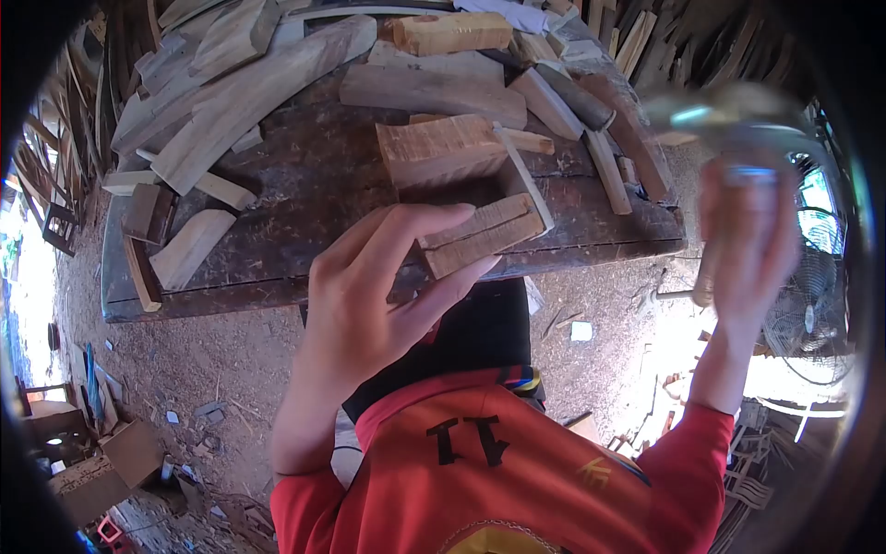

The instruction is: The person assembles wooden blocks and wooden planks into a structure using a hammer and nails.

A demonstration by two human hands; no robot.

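Observation:
My left hand (pixel 369 277) grips the near side of a small wooden box frame (pixel 438 148), with fingers over the top of a thick block and the thumb below it. The frame sits at the front edge of the dark workbench (pixel 305 185); a thin strip (pixel 524 175) forms its right side. Off the bench to the right, my right hand (pixel 752 217) is raised and closed around the handle of a hammer-like tool (pixel 738 115), whose head is smeared by motion.
Wood pieces lie along the back of the bench, among them a long curved plank (pixel 268 102) and a light block (pixel 452 33). Offcuts (pixel 194 245) lie at its left. A fan (pixel 812 286) stands at the right. Cardboard boxes (pixel 129 452) are on the floor at lower left.

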